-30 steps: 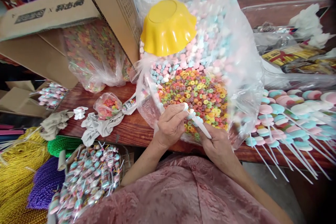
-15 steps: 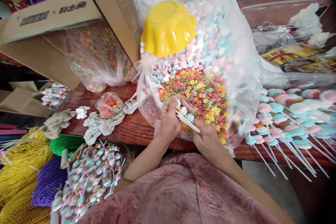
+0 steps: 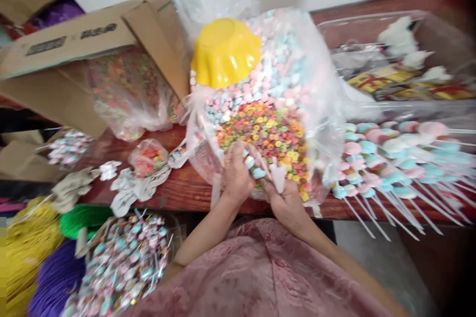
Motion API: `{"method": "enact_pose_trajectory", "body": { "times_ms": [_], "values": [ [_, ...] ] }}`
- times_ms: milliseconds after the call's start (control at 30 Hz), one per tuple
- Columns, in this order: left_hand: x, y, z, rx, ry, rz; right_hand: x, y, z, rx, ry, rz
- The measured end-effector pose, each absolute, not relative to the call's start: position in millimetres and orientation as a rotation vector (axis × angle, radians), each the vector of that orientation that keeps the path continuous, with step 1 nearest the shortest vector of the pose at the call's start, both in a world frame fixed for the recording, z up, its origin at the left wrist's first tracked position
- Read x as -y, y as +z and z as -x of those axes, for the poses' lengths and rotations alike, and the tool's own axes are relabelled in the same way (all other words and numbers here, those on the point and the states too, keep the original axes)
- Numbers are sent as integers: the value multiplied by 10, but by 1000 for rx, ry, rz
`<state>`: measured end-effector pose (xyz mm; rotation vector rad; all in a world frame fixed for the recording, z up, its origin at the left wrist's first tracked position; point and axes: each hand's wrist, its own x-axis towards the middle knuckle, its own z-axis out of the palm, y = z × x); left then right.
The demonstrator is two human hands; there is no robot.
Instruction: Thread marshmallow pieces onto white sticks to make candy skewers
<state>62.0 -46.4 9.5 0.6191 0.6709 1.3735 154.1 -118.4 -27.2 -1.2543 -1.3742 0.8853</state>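
Note:
My left hand is closed around a short row of pale blue and white marshmallows, which seem to be threaded on a stick. Beside it, my right hand grips several white sticks whose ends fan out upward; its fingertips meet the lowest marshmallow. Blur hides the exact contact. Just beyond both hands lie colourful ring gummies in an open clear plastic bag. Pink, white and blue marshmallows are heaped behind them, with an upturned yellow bowl on top.
On the right lie finished marshmallow skewers below a clear plastic tray. A cardboard box holding bagged gummies stands left. A small gummy bag rests on grey cloth. Lower left, a bin of wrapped candies adjoins purple cord.
The white sticks have turned from slanting across between my hands to pointing upward in my right hand. The whole view has shifted, so table items appear further left.

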Motion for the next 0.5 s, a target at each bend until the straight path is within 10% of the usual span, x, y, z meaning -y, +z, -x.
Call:
{"method": "enact_pose_trajectory", "body": {
  "times_ms": [500],
  "values": [
    [437,249,-814,-600,1177,-656,1445,180,-2095,1621,487,1422]
  ]
}}
